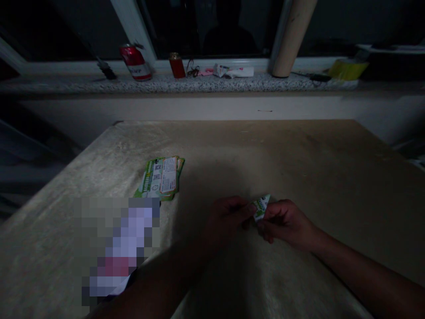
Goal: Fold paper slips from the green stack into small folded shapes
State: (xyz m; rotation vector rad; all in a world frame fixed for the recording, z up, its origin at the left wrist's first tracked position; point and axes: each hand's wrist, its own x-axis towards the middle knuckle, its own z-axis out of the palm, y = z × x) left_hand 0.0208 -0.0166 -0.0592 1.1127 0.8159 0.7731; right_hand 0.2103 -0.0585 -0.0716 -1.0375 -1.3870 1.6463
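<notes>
A small piece of folded printed paper (262,206), green and white with a pointed top corner, is held between both hands above the table. My left hand (230,217) pinches its left side, the thumb lying across the print. On the right side, my right hand (285,223) grips the lower edge between thumb and fingers. To the left on the table lies a stack of green and white printed leaflets (161,179), slightly fanned. The fingertips behind the paper are hidden.
A pixelated, blurred object (122,243) lies on the table (299,150) by my left forearm. Along the granite windowsill (159,86) stand a red can (135,62), a red lighter-like container (177,65), crumpled wrappers (234,71), a wooden-coloured tube (292,40) and a yellow item (347,69).
</notes>
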